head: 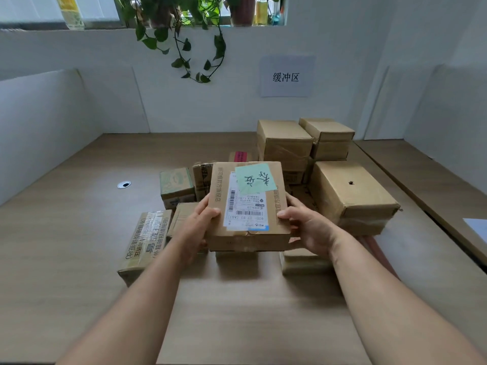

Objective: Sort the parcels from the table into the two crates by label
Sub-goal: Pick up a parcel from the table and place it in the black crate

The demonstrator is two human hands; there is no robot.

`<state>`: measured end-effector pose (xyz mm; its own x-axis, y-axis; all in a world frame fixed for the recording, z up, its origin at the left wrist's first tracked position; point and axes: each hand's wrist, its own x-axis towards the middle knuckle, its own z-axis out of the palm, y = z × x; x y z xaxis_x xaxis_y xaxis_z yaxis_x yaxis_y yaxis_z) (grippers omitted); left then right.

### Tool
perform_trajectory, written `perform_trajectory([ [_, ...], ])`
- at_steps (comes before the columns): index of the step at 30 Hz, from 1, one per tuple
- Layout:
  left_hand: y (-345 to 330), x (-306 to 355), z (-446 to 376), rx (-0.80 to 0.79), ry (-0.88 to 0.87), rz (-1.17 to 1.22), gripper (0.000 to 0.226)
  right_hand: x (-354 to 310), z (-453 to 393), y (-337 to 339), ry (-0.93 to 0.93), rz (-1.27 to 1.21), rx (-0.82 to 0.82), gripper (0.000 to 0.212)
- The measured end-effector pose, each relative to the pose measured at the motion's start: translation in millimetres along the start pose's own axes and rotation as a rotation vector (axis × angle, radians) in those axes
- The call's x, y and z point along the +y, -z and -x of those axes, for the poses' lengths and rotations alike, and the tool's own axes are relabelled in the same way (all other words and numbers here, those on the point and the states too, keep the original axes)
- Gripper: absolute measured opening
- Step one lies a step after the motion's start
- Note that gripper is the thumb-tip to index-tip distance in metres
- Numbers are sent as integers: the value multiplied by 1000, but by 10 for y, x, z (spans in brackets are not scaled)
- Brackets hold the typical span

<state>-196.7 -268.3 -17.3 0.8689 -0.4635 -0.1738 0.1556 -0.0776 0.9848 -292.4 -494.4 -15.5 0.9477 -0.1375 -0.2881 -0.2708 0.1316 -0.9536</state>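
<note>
I hold a flat brown cardboard parcel (247, 206) above the table, its top facing me. It carries a white shipping label and a green handwritten note (254, 178). My left hand (200, 225) grips its left edge with the thumb on top. My right hand (305, 225) grips its right edge the same way. Several more cardboard parcels lie on the table around and behind it. No crate is in view.
A taped parcel with printed text (143, 243) lies at the left and a large plain box (353, 196) at the right. Stacked boxes (287, 146) stand at the back. The wooden table (66, 233) has a cable hole (123, 184). White partitions surround it.
</note>
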Motion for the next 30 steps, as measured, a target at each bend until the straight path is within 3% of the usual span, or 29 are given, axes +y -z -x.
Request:
perform_trajectory([
  [4, 155, -135, 102, 12, -72, 12, 50, 79, 31, -135, -33, 15, -108, 92],
  [6, 252, -184, 152, 1, -88, 19, 61, 123, 32, -246, 0, 5, -101, 94],
  [10, 436, -255, 205, 33, -134, 39, 60, 230, 14, -479, 78, -47, -31, 93],
  [14, 633, -382, 265, 50, -149, 42, 60, 360, -9, -661, 58, -23, -94, 102],
  [24, 889, -416, 622, 109, -110, -48, 52, 515, -58, -875, 52, -23, -108, 95],
  [30, 1043, -501, 1025, 362, -103, -178, 53, 509, -187, -890, 37, 11, -220, 108],
])
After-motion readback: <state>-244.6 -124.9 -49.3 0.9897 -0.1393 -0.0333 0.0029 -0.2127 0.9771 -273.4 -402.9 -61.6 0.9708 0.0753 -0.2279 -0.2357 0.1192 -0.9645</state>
